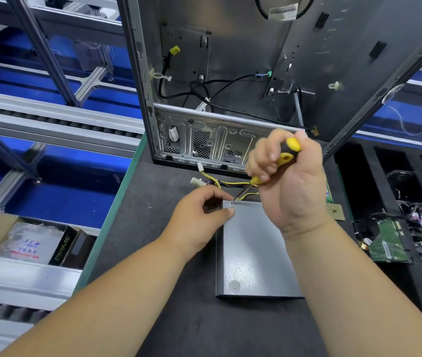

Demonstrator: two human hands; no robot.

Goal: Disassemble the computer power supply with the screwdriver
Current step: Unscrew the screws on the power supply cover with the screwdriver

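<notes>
Now the grey power supply (251,243) lies flat on the dark desk (179,318), just before the open computer case (230,73); yellow-black cables (230,182) trail from its far end. Right hand (292,181) has its grip closed round the screwdriver (286,154), tip at the far left corner; left hand (199,222) pinches that corner.

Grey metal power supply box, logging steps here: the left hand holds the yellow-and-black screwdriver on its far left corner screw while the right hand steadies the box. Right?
Hands are swapped. In the head view the right hand holds the yellow-and-black screwdriver, tip at the far left corner of the grey metal power supply box, while the left hand steadies that corner.
</notes>
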